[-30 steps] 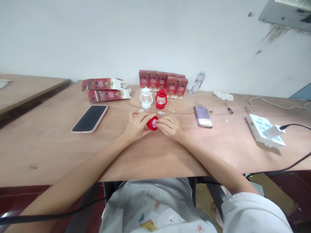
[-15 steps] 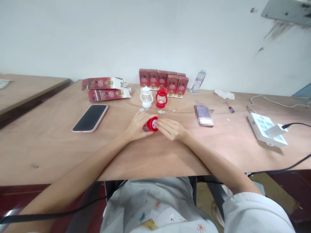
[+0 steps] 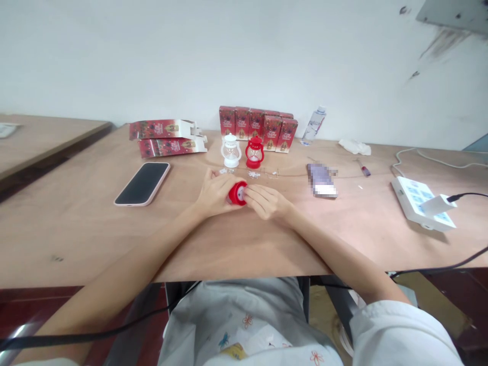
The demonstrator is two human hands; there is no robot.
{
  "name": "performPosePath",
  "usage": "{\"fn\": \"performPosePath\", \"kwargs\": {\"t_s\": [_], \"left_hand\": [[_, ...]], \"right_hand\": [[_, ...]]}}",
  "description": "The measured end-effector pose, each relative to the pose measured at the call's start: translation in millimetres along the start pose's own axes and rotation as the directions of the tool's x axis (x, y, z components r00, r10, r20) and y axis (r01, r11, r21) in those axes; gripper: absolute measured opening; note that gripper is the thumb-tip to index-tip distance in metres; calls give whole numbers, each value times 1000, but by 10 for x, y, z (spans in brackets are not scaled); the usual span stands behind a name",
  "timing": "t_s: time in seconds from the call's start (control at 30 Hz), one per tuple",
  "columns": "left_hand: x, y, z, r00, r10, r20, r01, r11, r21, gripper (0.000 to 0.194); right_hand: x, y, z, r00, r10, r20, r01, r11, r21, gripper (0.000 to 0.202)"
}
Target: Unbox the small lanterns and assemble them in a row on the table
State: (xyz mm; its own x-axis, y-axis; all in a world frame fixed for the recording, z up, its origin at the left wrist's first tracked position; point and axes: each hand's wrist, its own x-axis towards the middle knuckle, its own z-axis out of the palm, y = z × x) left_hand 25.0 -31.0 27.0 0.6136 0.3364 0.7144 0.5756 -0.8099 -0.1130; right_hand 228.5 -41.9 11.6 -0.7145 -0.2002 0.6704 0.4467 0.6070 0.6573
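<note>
My left hand point(image 3: 217, 194) is wrapped round a small red lantern point(image 3: 235, 193), which lies tilted with its round base facing right. A pale disc with dark spots shows inside the red rim. The fingertips of my right hand point(image 3: 268, 201) are pressed together against that base; whether they pinch anything small is hidden. Just beyond my hands stand a white lantern point(image 3: 231, 151) and another red lantern point(image 3: 254, 153), both upright. Small white pieces point(image 3: 253, 174) and thin wire handles point(image 3: 272, 174) lie in front of them.
Several red boxes point(image 3: 272, 133) stand against the wall, with flattened cartons point(image 3: 171, 147) to their left. A black-screened phone point(image 3: 143, 184) lies left. On the right are a bottle point(image 3: 313, 125), a purple packet point(image 3: 322, 180), a screwdriver point(image 3: 365, 170), tissue point(image 3: 355, 147) and a power strip point(image 3: 417, 203).
The lantern has turned slightly within my left hand, whose fingers now cover more of its body. My right fingertips stay at the base. The camera view has shifted slightly.
</note>
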Motion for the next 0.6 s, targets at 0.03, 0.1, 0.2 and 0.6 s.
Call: {"fn": "performPosePath", "kwargs": {"t_s": [0.03,0.1,0.2,0.6], "left_hand": [[7,3,-15,1000,-3,5,2,1000,15,38],[18,7,-39,1000,-4,28,3,1000,28,38],[19,0,-55,998,-1,57,1,1000,8,38],[-2,-16,-72,990,21,137,-23,1000,15,55]], "right_hand": [[-3,-2,2,1000,5,-1,-5,1000,5,10],[-7,-3,-3,1000,13,11,-13,1000,28,10],[4,-6,-28,999,26,34,-28,998,55,11],[8,14,-62,968,223,115,-243,947,211,20]]}}
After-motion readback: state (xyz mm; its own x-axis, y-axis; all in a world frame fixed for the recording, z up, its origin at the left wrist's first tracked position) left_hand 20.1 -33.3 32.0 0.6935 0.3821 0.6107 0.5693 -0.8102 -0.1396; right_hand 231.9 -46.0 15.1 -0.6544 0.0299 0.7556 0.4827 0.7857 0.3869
